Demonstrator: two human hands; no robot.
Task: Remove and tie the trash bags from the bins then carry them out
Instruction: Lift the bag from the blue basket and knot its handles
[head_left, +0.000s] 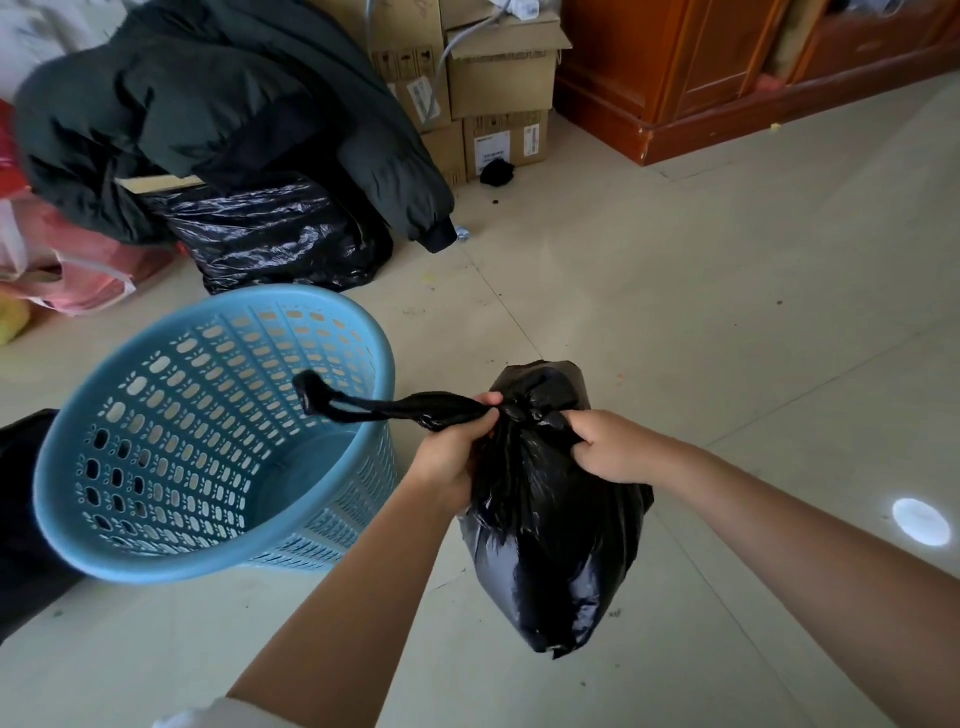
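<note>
A small black trash bag (550, 535) hangs in the air over the tiled floor, held at its gathered neck by both hands. My left hand (457, 457) grips the neck on the left side, and a twisted handle strip of the bag sticks out leftward from it over the bin. My right hand (613, 447) clutches the other side of the knot. The light blue perforated bin (171, 551) stands just left of the bag, tilted toward me, with no liner inside.
Behind the bin lies a larger black plastic bag (275, 239) under a dark padded jacket (208, 93). Pink and red bags (78, 270) sit at far left, cardboard boxes (498, 83) behind, a wooden cabinet (727, 78) at upper right. A dark object (26, 519) is beside the bin.
</note>
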